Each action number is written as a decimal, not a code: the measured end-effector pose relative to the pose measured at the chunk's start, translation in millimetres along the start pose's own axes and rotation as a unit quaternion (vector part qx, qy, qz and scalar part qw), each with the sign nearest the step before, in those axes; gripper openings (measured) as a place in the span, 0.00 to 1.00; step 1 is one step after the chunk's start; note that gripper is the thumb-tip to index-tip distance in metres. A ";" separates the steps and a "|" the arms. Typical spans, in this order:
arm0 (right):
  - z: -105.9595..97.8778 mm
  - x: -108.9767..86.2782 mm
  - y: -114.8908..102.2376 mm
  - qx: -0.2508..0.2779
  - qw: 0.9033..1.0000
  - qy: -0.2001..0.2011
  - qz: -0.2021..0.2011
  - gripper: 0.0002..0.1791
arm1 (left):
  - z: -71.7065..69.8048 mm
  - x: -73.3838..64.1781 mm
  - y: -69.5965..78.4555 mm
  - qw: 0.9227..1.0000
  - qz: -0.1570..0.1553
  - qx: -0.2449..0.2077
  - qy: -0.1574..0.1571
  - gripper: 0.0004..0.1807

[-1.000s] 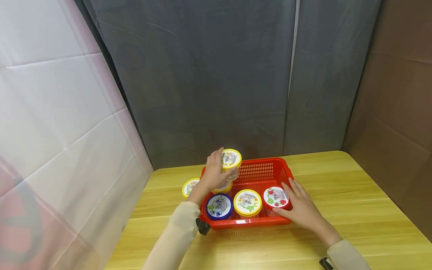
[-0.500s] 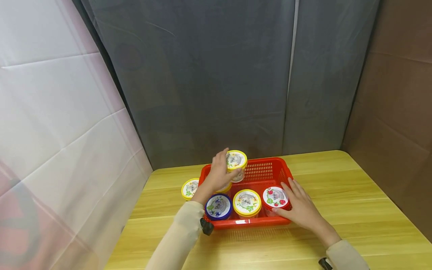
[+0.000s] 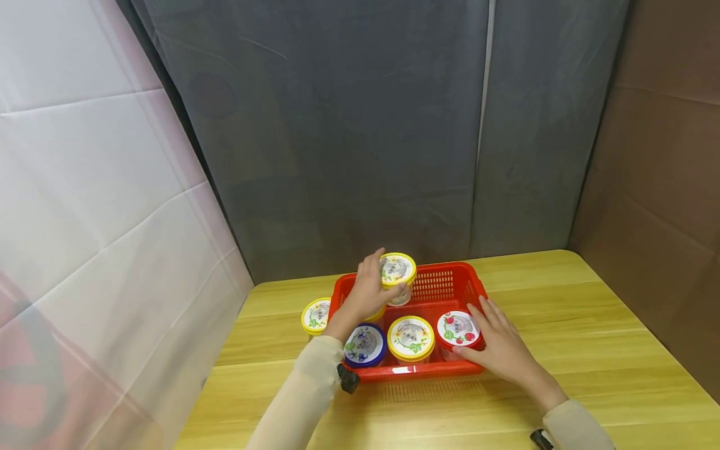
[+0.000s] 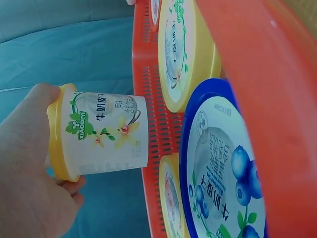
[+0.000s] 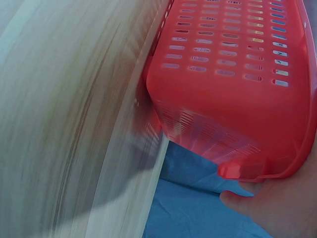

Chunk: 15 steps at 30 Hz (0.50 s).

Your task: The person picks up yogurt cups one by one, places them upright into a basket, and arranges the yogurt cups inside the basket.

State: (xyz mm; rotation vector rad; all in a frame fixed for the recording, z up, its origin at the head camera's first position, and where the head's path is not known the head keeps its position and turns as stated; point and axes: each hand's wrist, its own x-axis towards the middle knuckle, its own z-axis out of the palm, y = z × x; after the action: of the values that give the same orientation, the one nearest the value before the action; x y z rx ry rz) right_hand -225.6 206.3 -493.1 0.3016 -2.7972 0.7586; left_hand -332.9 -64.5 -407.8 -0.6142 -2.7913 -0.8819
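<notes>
My left hand (image 3: 364, 292) pinches a yellow-lidded dairy cup (image 3: 397, 270) by its lid, above the back left of a red plastic basket (image 3: 447, 371). In the left wrist view this cup (image 4: 109, 134) is white with green and orange print and hangs over the basket's rim. My right hand (image 3: 502, 347) grips the basket's right front corner, its thumb beside a red-lidded cup (image 3: 459, 327). The right wrist view shows fingers (image 5: 237, 201) under the basket's rim. A blue-lidded cup (image 3: 364, 345) and a yellow-lidded cup (image 3: 411, 337) fill the front row; another yellow lid is partly hidden behind my left hand.
One more yellow-lidded cup (image 3: 316, 314) stands outside the basket, at its left. The basket sits on a wooden table (image 3: 568, 331). A grey curtain (image 3: 360, 144) closes off the back, with a pale sheet (image 3: 101, 187) at left and a brown panel (image 3: 647, 187) at right.
My left hand has carried the yellow-lidded cup to the right and slightly lower over the basket. The right hand stays at the basket's corner.
</notes>
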 end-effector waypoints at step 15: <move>1.4 -2.7 -1.0 0.007 1.000 0.000 0.005 0.57 | 8.5 2.2 0.3 1.000 -0.017 0.002 -0.020 0.52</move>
State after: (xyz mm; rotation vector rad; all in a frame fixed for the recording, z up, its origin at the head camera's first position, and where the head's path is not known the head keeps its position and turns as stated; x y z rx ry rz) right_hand -223.0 205.1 -494.5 0.2903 -2.7962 0.7804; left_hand -334.9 -58.6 -414.0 -0.5921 -2.8475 -0.8798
